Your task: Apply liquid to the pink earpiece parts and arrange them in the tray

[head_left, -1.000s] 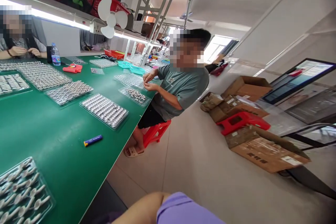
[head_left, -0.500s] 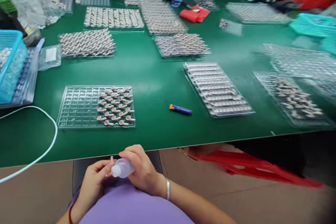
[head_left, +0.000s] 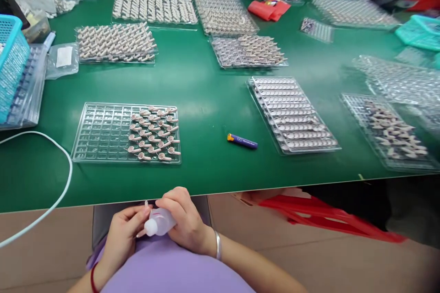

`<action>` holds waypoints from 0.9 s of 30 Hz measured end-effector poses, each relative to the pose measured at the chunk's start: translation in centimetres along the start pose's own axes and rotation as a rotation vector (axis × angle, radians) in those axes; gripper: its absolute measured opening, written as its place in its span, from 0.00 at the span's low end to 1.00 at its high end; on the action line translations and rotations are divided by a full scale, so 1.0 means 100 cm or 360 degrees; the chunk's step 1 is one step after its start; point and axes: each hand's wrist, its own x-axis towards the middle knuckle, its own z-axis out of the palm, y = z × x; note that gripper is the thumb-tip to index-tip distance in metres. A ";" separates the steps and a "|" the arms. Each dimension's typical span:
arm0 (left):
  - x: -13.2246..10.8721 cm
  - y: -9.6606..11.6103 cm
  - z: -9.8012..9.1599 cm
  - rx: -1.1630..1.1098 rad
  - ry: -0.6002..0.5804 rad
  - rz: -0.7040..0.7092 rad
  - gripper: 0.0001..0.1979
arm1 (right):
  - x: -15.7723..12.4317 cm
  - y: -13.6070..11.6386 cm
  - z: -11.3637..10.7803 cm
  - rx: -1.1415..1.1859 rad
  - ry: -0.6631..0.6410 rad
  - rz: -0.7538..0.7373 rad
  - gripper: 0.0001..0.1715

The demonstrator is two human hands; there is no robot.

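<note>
Head view: I see my right hand gripping the bottle over my lap, nozzle aimed left at a small part my left hand pinches; the tray lies close across the table edge.

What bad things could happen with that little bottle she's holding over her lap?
The right hand holds the small squeeze bottle with its tip toward a tiny part pinched in the left hand. A hard squeeze might squirt liquid onto the fingers or the purple clothing. Both hands sit below the green table edge, so a dropped part would likely fall to the floor, not into the clear tray.
</note>
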 end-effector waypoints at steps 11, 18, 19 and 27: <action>-0.001 0.004 0.003 -0.0017 0.0051 -0.0061 0.23 | 0.002 -0.001 -0.001 0.0022 0.0008 -0.0025 0.15; -0.005 0.007 0.003 -0.0054 -0.0023 -0.0103 0.20 | 0.002 -0.001 0.000 0.0041 -0.0046 -0.0018 0.11; -0.005 0.006 0.002 -0.0050 -0.0034 -0.0091 0.20 | 0.002 -0.001 0.000 0.0042 -0.0050 -0.0016 0.11; -0.004 0.005 0.002 -0.0003 -0.0012 -0.0096 0.22 | 0.004 -0.002 0.000 0.0035 -0.0061 -0.0008 0.11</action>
